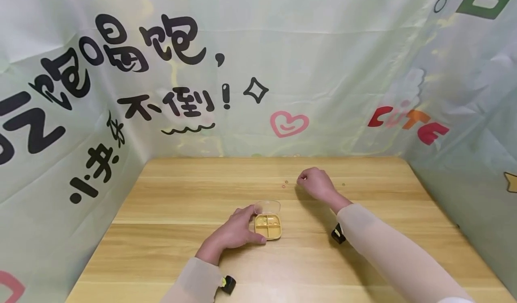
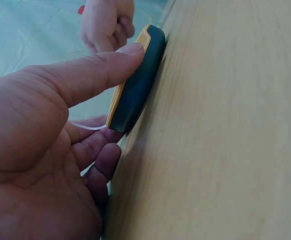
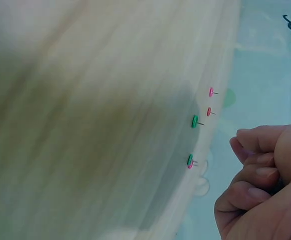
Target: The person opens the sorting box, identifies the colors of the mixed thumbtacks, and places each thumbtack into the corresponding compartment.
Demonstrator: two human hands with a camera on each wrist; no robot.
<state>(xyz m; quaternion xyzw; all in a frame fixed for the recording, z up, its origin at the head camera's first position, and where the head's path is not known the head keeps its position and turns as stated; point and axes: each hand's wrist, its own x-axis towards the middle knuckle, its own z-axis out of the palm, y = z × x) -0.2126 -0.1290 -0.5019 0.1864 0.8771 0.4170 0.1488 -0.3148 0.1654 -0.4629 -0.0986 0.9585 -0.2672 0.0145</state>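
Observation:
My left hand grips the left side of a small yellow pill box, which stands on the table with its clear lid folded back. Four-way dividers split it, and several tiny items lie in its far compartments. In the left wrist view, the thumb presses the yellow rim of the box, whose underside is dark green, and fingers reach beneath it. Up and to the right, my right hand hovers with fingers curled and thumb against index finger; nothing shows between them. Near it lie thumbtacks, among them a green thumbtack, pins up.
A pink thumbtack and a red thumbtack lie close together on the wooden table. Farther right lies another small tack. Printed cloth hangs behind the table and along both sides.

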